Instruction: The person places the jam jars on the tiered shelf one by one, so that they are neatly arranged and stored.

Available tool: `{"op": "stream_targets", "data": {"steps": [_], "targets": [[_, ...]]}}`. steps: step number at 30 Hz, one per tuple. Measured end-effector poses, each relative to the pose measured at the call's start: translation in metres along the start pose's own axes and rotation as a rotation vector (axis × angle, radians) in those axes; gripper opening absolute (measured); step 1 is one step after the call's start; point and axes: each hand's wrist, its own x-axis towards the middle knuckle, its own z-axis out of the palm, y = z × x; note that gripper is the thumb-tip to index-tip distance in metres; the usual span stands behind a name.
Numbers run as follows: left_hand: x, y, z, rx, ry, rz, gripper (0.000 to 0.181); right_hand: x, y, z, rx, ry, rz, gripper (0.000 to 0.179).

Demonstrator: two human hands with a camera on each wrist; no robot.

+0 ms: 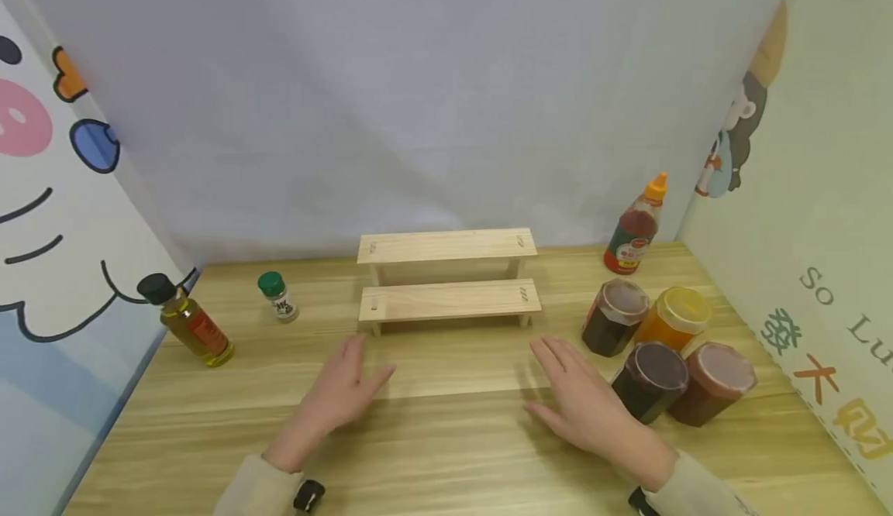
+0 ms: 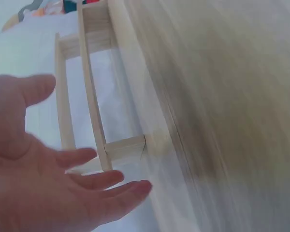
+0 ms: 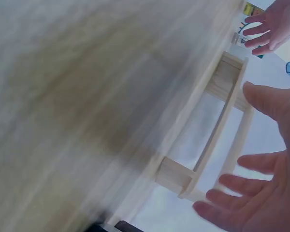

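Note:
A two-step wooden rack [image 1: 449,301] stands at the back middle of the table. My left hand [image 1: 338,392] is held in front of its left end, fingers straight and thumb spread, holding nothing. Before the right end is my right hand [image 1: 582,404], likewise with extended fingers and an empty palm. Just beyond that hand are a dark jar [image 1: 649,384] and a reddish-brown jar [image 1: 711,384]. Behind these sit another dark jar [image 1: 614,318] and an orange jar with a yellow lid [image 1: 673,318]. In the left wrist view, the fingertips overlap the end of the rack [image 2: 94,101].
At the left, an oil bottle with a black cap [image 1: 188,322] stands near a small green-capped shaker [image 1: 277,297]. A red sauce bottle with an orange nozzle [image 1: 633,229] is at the back right. Printed cloth walls [image 1: 781,214] enclose the wooden table [image 1: 446,454] at the back and sides.

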Motion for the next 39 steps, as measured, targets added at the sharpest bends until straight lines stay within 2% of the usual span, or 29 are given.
{"op": "stream_targets", "data": {"steps": [3, 8, 11, 14, 17, 20, 25, 32, 37, 39], "targets": [[0.007, -0.002, -0.001, -0.107, 0.046, -0.070, 0.069, -0.003, 0.000, -0.004, 0.027, 0.056, -0.028, 0.076], [0.020, -0.009, -0.003, -0.316, 0.097, -0.261, 0.064, -0.010, -0.001, -0.010, 0.123, 0.151, -0.087, 0.068], [0.026, -0.013, -0.003, -0.413, 0.128, -0.332, 0.061, -0.016, -0.002, -0.017, 0.187, 0.216, -0.093, 0.063], [0.030, -0.015, -0.002, -0.488, 0.153, -0.381, 0.059, -0.021, -0.002, -0.027, 0.242, 0.315, -0.092, 0.057], [0.035, -0.017, 0.000, -0.600, 0.167, -0.399, 0.054, -0.024, -0.001, -0.041, 0.293, 0.418, -0.110, 0.050], [0.038, -0.019, 0.003, -0.710, 0.162, -0.386, 0.048, -0.025, 0.001, -0.054, 0.325, 0.489, -0.114, 0.050], [0.040, -0.023, 0.003, -0.758, 0.145, -0.374, 0.044, -0.025, 0.008, -0.069, 0.352, 0.540, -0.077, 0.055], [0.044, -0.029, 0.001, -0.872, 0.107, -0.398, 0.046, -0.026, 0.026, -0.087, 0.353, 0.552, -0.026, 0.064], [0.049, -0.030, 0.002, -0.886, 0.078, -0.388, 0.047, -0.031, 0.038, -0.099, 0.363, 0.531, 0.048, 0.063], [0.051, -0.029, 0.004, -0.878, 0.074, -0.389, 0.047, -0.035, 0.042, -0.103, 0.334, 0.539, 0.083, 0.061]]}}
